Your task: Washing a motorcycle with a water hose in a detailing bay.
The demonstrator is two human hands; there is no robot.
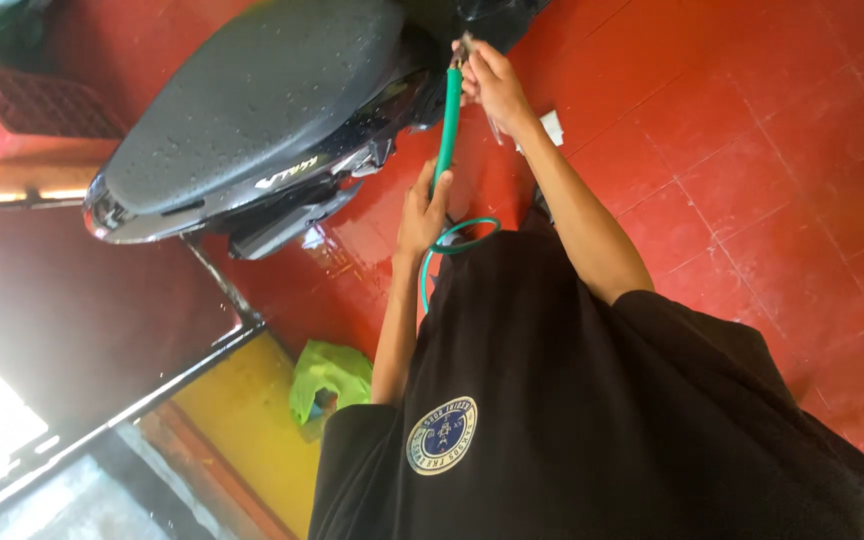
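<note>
the left hand (420,212) gripped the green hose (446,125) midway; the right hand (490,82) closed round its nozzle end beside the scooter seat (252,95), open red floor (752,150) to the right.

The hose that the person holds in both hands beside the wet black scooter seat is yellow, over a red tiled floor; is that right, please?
Not quite: the hose is green, not yellow, as the head view shows. The rest holds: the left hand and the right hand both grip it beside the wet black scooter seat, over the red tiled floor.
</note>
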